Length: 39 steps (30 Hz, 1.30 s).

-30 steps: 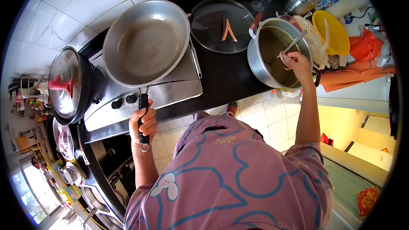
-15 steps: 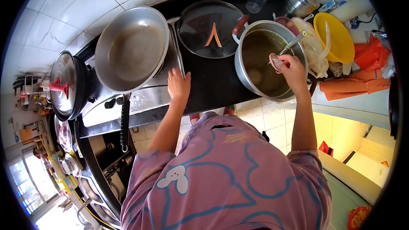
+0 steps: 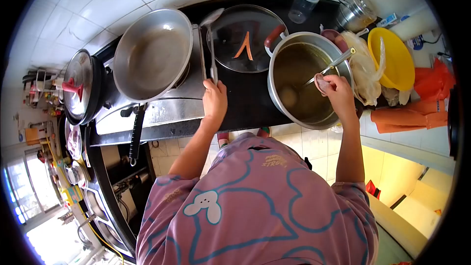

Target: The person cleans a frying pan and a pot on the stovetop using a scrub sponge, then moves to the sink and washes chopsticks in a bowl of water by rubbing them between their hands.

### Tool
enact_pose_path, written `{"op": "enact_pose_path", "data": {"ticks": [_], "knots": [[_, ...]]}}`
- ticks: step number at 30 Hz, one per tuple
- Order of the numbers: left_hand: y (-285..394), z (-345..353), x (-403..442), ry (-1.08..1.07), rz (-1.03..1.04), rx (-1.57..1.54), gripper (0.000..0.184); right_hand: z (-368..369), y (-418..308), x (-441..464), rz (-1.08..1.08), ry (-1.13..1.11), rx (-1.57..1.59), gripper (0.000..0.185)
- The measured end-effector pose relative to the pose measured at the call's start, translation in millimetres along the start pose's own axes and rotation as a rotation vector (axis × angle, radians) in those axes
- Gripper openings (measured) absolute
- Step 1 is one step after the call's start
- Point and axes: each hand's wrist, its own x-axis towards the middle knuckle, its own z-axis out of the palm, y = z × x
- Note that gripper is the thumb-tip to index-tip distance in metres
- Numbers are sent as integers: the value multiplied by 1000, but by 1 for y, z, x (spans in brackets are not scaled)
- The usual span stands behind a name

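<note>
My left hand (image 3: pixel 215 100) is closed round the lower end of a long metal spatula (image 3: pixel 213 61), whose head points away from me beside the glass lid (image 3: pixel 230 51). Over the right part of a large aluminium pot (image 3: pixel 275 93), my right hand (image 3: pixel 341 99) pinches a small round pinkish-grey piece (image 3: pixel 322 84); what it is I cannot make out. Brownish liquid fills part of the pot, with a pale round shape below the surface. A ladle (image 3: pixel 342 58) leans in the pot, its handle over the far right rim, close to my right fingers.
A wide grey pan (image 3: pixel 152 61) with a black handle sits on the stove left of my left hand. Further left is a lidded black pan (image 3: pixel 78 88). Behind and right of the pot are a clear jar (image 3: pixel 303 6), a metal canister (image 3: pixel 358 12), plastic bags (image 3: pixel 362 68) and a yellow basin (image 3: pixel 392 59).
The spatula, earlier lying along the stove edge beneath my left fingers, is now lifted in my left hand, its head in sight. My right hand stays over the pot with the round piece.
</note>
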Motion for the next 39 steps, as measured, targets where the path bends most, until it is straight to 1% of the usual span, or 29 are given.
{"op": "enact_pose_path", "data": {"ticks": [3,4,5,7,8,9,11,13,14,16,17,18,19,21,22,23,25,26,27,28,29,31,32,33,34,35,37,38,39], "knots": [[9,-19,-31,72,145,-205,31,2,-5,6,-18,-18,18,24],[35,-44,-41,-186,-333,-630,31,3,-7,8,-19,-21,37,24],[46,-62,-47,-177,-340,-631,31,4,-8,9,-18,-24,57,25],[59,-90,-53,-209,-479,-1342,32,8,-10,14,-49,-24,64,25],[64,-103,-49,-177,-585,-1484,31,8,-13,17,-21,-42,88,24],[53,-109,-45,-203,-554,-1658,28,9,-15,18,9,-61,111,24],[22,-114,-25,-331,-608,-2258,28,14,-12,22,-18,-58,129,23],[9,-122,-7,-335,-705,-2540,28,21,-4,26,-45,-47,149,22],[5,-123,-1,-371,-641,-2616,32,25,1,28,-69,-61,112,22],[3,-123,8,-384,-618,-2666,33,22,-4,29,-86,-63,66,22],[2,-122,10,-383,-607,-2713,35,20,-9,27,-55,-70,76,23],[-1,-119,13,-465,-519,-2734,41,19,-13,24,-24,-76,86,24],[-3,-116,14,-477,-526,-2737,41,18,-14,23,-18,-70,80,24],[-4,-113,15,-329,-624,-2573,45,17,-16,19,3,-69,145,24],[-10,-107,12,-402,-527,-2566,50,15,-18,17,12,-63,142,24],[-10,-101,8,-415,-538,-2565,50,11,-23,13,28,-66,134,23],[3,-91,-3,-80,-621,-2273,52,8,-24,6,59,-59,125,22],[-14,-68,-11,-143,-578,-2296,54,8,-23,3,10,-11,111,22],[-1,-59,-20,-204,-598,-2170,50,8,-22,-1,-40,37,97,22],[11,-53,-19,-340,-624,-1869,47,5,-28,-6,-6,28,166,22],[22,-46,-16,-458,-634,-1563,44,4,-31,-9,4,34,163,22],[35,-6,6,-222,-67,-714,35,2,-33,-15,25,30,91,23],[53,-5,24,-42,183,-291,27,5,-28,-18,11,45,120,23],[55,14,46,153,407,-124,32,5,-28,-21,16,52,118,23],[59,31,66,191,399,-4,38,5,-30,-25,6,57,101,23],[62,46,85,118,311,102,49,5,-31,-28,-2,62,84,23],[81,52,110,-142,78,93,52,4,-31,-34,-16,68,92,22],[86,54,123,-145,83,89,52,3,-31,-37,0,61,126,22],[87,54,135,-416,-98,-44,53,3,-32,-40,16,54,161,22]]}}
